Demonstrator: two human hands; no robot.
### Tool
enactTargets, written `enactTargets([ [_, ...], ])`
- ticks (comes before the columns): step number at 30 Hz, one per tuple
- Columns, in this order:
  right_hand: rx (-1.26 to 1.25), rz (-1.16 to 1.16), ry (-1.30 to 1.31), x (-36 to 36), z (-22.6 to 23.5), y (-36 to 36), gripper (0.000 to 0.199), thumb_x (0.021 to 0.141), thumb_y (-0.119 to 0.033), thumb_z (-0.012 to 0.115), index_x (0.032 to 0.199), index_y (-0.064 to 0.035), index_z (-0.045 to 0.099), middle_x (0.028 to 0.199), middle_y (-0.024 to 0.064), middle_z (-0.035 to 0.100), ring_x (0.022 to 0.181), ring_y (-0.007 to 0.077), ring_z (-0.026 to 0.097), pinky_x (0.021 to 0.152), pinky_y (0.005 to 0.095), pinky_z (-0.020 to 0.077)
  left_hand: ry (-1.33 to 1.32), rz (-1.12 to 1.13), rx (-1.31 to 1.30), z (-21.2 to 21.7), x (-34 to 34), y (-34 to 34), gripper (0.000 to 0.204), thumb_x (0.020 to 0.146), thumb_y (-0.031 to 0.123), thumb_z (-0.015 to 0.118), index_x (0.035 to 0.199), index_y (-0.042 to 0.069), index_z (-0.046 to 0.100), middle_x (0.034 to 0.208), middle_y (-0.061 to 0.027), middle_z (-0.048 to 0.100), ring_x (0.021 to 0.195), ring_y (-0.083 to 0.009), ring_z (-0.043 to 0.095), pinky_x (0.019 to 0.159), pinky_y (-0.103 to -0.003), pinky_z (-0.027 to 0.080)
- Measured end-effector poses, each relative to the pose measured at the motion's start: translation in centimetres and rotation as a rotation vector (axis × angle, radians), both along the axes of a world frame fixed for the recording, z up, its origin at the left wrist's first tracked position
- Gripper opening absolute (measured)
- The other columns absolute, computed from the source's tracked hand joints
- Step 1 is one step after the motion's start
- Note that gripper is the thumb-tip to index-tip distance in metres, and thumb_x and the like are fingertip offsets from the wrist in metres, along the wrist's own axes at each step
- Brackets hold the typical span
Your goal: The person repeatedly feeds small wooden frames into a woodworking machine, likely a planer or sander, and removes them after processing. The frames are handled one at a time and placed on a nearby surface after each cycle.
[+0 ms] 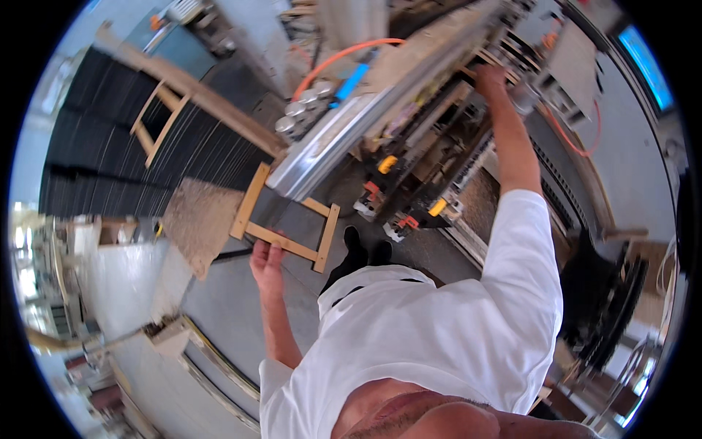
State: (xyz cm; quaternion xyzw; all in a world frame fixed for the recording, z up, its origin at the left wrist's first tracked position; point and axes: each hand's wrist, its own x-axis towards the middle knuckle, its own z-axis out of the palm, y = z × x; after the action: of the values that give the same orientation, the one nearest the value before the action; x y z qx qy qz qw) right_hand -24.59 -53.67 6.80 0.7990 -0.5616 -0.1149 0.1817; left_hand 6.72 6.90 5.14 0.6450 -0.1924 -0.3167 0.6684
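My left hand (pixel 268 263) is closed on the near bar of a small pale wooden frame (pixel 291 246), made of flat strips joined at the corners. The frame hangs in the air, left of my feet. My right arm stretches far forward to a long machine (pixel 431 139) with two parallel rails and yellow and red parts at its near end. At the far part of those rails, my right hand (pixel 491 79) is curled in among light wooden strips (pixel 513 76). Its fingertips are hidden, so what it grips does not show clearly.
Left, a similar wooden frame (pixel 162 121) rests on a big stack of dark panels (pixel 95 146). A brown board (pixel 197 219) lies near the stack. Silver cylinders (pixel 296 113) and an orange hose (pixel 344 50) are beside the metal beam (pixel 322 150). A screen (pixel 645 67) stands far right.
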Motion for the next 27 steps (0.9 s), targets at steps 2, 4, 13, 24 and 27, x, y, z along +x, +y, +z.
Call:
enactTargets([
  [2, 0.002, -0.043, -0.004, -0.8, -0.1, -0.5, 0.033, 0.077, -0.023, 0.069, 0.109, -0.0151, 0.066, 0.109, 0.0096, 0.069, 0.105, 0.0311, 0.065, 0.090, 0.0602, 0.0438, -0.072, 0.033, -0.066, 3.1, 2.2, 0.7, 0.028, 0.096, 0.015, 0.057, 0.119, -0.001, 0.057, 0.108, -0.0088, 0.065, 0.095, -0.0157, 0.063, 0.080, -0.029, 0.053],
  [4, 0.033, -0.072, -0.011, -0.9, 0.0, -0.2, 0.038, 0.076, -0.027, 0.071, 0.112, -0.0136, 0.064, 0.112, 0.0131, 0.067, 0.107, 0.0337, 0.063, 0.088, 0.0587, 0.0460, -0.135, 0.058, -0.118, 6.4, 5.1, 1.8, 0.030, 0.096, 0.016, 0.056, 0.120, -0.002, 0.056, 0.108, -0.0107, 0.065, 0.097, -0.0178, 0.063, 0.083, -0.031, 0.053],
  [13, -0.138, 0.301, -0.735, 3.5, 7.1, 13.8, 0.030, 0.080, -0.020, 0.071, 0.104, -0.0041, 0.063, 0.110, 0.0170, 0.065, 0.106, 0.0349, 0.060, 0.089, 0.0416, 0.0468, -0.113, 0.109, -0.468, 16.9, 24.7, 0.3, 0.036, 0.098, 0.013, 0.048, 0.124, -0.011, 0.047, 0.123, -0.0220, 0.058, 0.109, -0.0304, 0.061, 0.097, -0.039, 0.048],
  [24, 0.313, 0.103, -1.316, 6.3, 0.1, 40.0, 0.017, 0.078, 0.000, 0.069, 0.093, 0.0027, 0.061, 0.105, 0.0138, 0.064, 0.084, 0.0235, 0.066, 0.075, 0.0321, 0.0521, -0.223, 0.066, 0.168, 14.2, 45.4, -11.0, 0.040, 0.088, 0.040, 0.068, 0.100, 0.002, 0.063, 0.088, -0.0072, 0.065, 0.077, -0.0166, 0.064, 0.071, -0.031, 0.056],
  [27, 0.347, -0.065, -1.254, 4.7, -4.4, 43.3, 0.019, 0.076, -0.002, 0.072, 0.092, 0.0011, 0.061, 0.098, 0.0127, 0.065, 0.082, 0.0223, 0.066, 0.073, 0.0321, 0.0520, -0.296, 0.048, 0.224, 14.2, 45.2, -11.5, 0.039, 0.088, 0.041, 0.068, 0.093, 0.003, 0.063, 0.078, -0.0017, 0.062, 0.068, -0.0152, 0.062, 0.068, -0.028, 0.055],
])
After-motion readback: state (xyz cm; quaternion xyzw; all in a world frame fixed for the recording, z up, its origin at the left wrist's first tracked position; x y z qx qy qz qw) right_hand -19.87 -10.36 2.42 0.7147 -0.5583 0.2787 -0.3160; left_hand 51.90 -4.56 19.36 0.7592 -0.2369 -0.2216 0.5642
